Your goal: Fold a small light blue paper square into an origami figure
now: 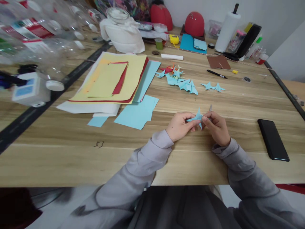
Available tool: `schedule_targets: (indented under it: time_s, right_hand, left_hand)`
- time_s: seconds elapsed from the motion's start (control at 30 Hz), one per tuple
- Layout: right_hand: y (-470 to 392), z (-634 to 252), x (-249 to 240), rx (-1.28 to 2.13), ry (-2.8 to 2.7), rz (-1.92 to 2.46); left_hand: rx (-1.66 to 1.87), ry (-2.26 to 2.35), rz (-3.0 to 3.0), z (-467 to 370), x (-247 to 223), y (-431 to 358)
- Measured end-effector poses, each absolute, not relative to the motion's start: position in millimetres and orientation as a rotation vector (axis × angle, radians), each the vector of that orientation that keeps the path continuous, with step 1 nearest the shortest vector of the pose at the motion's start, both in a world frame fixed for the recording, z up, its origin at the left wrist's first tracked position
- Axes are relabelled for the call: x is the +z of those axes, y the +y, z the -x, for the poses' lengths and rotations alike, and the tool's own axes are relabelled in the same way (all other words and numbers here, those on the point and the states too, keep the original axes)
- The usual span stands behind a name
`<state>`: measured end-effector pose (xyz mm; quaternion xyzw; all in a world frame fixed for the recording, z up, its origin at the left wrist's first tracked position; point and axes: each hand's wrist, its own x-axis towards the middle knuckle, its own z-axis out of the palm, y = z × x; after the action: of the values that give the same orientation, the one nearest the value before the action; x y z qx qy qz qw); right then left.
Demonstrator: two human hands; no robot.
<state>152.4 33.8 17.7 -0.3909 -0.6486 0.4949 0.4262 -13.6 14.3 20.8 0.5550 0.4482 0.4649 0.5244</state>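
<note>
Bottle labels (pixel 39 28) blurred; print on pen (pixel 216 74) too small; nothing legible.

Papers (pixel 135 70) left, folded piece (pixel 198 115) between, phone (pixel 273 140) right

The light wood-grain rectangular table (pixel 119 159) carries a pile of flat yellow, red, white and light-blue paper sheets (pixel 135 76) left of its middle, with loose light-blue paper pieces (pixel 135 113) at the pile's near edge. Beyond the middle lie a cluster of folded light-blue and red-orange paper pieces (pixel 182 83) and, just right of it, two small light-blue folded paper figures (pixel 213 86). A slim black pen (pixel 216 74) lies near a flat brown paper piece (pixel 218 62). A black rectangular phone (pixel 273 139) rests at the right.
</note>
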Motion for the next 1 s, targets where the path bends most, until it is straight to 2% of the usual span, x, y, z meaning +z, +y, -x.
schedule_targets:
  time_s: [0.7, 1.0]
  right_hand:
    - [36.0, -153.4, 10.9, 1.411, -1.51, 0.929]
    - [36.2, -151.0, 11.8, 1.666, -1.316, 0.943]
  left_hand:
    - [1.205, 0.972, -1.067, 9.7, 23.9, 13.7]
    - [1.372, 0.873, -1.108, 10.7, 15.6, 14.8]
